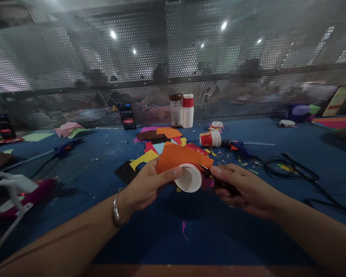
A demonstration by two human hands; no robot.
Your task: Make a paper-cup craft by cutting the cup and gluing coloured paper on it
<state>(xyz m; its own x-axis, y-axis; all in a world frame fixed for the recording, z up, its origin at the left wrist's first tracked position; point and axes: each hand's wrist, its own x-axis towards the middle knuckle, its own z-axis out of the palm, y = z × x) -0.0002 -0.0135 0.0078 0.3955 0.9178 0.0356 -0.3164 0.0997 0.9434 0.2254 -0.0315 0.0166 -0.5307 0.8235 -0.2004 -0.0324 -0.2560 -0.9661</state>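
My left hand is closed on an orange sheet of paper wrapped partly around a small white paper cup, whose open mouth faces me. My right hand is closed on a dark pair of scissors with its blades pointing at the paper beside the cup. Both hands hover just above the blue table. A metal bangle sits on my left wrist.
Loose coloured paper sheets lie behind my hands. A red cup lies on its side, a stack of cups and a clear jar stand by the perforated screen. Black cables run right; a glue gun lies left.
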